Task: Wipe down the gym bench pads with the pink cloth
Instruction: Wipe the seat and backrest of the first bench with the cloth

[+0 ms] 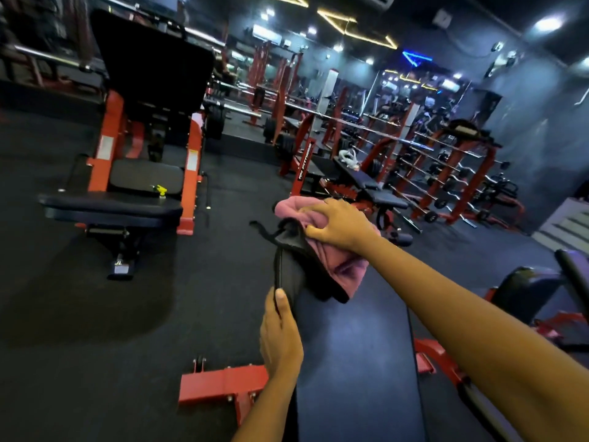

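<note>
A yellow-nozzled spray bottle [159, 189] sits on the black seat pad [111, 205] of a red-framed machine at the left. Nearer, the left hand [280, 333] grips the left edge of the long black bench pad [357, 346], thumb on top and fingers curled round out of sight. At the pad's far end, the right hand [338, 224] bunches the pink cloth [341, 263] in curled fingers against the pad.
</note>
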Tool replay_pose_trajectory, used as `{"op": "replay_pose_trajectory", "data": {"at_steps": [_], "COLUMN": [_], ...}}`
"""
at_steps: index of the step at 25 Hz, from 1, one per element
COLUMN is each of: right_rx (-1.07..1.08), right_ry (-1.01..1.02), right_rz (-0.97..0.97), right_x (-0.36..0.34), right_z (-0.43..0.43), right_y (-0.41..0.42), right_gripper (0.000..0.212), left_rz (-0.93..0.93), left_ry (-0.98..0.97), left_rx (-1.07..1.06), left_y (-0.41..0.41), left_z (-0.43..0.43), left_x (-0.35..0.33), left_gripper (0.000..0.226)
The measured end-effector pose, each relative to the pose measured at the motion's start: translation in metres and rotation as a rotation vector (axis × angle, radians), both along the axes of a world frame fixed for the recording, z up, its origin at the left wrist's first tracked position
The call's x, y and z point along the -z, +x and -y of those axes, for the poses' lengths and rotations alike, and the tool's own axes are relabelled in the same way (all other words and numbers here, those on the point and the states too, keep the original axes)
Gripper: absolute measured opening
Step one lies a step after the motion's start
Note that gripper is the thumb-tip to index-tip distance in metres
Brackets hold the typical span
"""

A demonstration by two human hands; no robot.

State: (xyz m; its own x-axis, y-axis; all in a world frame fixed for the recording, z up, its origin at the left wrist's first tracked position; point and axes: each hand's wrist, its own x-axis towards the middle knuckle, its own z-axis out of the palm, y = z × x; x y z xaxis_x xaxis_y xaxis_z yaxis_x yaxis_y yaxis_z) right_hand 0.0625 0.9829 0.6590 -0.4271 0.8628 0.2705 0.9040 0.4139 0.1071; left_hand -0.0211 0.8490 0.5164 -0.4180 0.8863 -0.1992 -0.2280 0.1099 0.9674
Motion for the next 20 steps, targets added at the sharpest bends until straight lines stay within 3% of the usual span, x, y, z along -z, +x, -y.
{"op": "replay_pose_trajectory", "data": {"at_steps": [6,9,15,17,20], "right_rx": [0.273,0.374,0.523,0.517,0.54], "right_ry": [-0.013,0.036,0.055,-0.014,-0.098], "right_rz": [-0.357,-0.555,-0.788,-0.769,-0.746], "right_x": [0.02,0.032,0.063,0.079,0.108], "right_z": [-0.005,0.005,0.097,0.148,0.219], "right_y": [0.102,0.114,0.097,0.081,0.059], "right_gripper": [0.058,0.045,0.051,0.051,0.051], "left_rz": [-0.252,-0.27,-0.272,-0.238,-0.205], "left_ry": [-0.012,-0.002,-0.058,-0.035,-0.009], "left_rx": [-0.071,-0.093,-0.014,0.078,0.399], "left_y": [0.003,0.004,0.005,-0.001,-0.032], "left_z": [-0.011,-0.008,-0.001,0.008,0.031], "left_x": [0.007,0.006,-0.01,-0.015,-0.009], "left_gripper": [0.057,0.053,0.054,0.054,0.055]}}
